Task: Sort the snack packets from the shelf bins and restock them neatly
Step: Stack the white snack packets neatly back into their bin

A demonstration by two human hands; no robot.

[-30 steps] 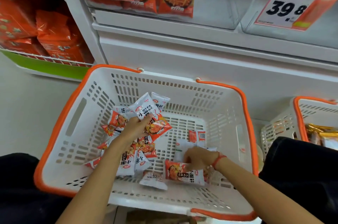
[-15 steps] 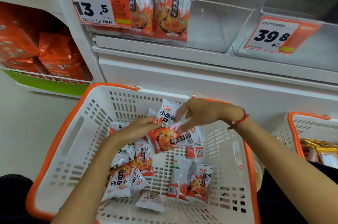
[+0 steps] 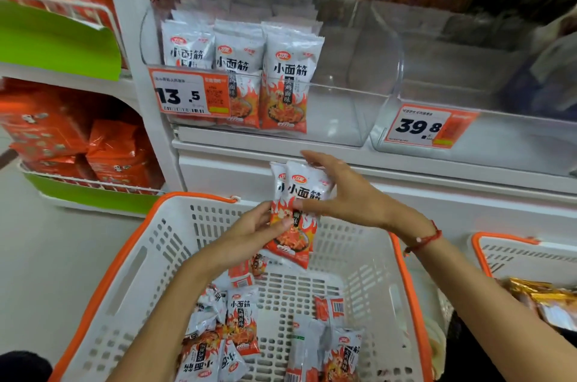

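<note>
Two white-and-orange snack packets (image 3: 296, 194) stand upright, stacked together, above the white basket with the orange rim (image 3: 131, 260). My left hand (image 3: 253, 235) grips their lower left edge. My right hand (image 3: 346, 194) holds their upper right side, thumb across the front and fingers behind. Several more of the same packets (image 3: 240, 316) lie loose on the basket floor. In the clear shelf bin (image 3: 359, 106) above, three rows of matching packets (image 3: 284, 81) stand upright on its left side, behind a 13.5 price tag (image 3: 190, 94).
A second clear bin (image 3: 505, 138) with a 39.8 tag sits to the right. Another orange-rimmed basket (image 3: 512, 253) holding gold packets (image 3: 546, 303) is at the right edge. Orange bags (image 3: 115, 150) fill the wire shelves on the left.
Both hands rose out of the basket; the right hand brought a packet up to the left hand's packet, and the pair now stands upright in front of the shelf. The view tilted upward.
</note>
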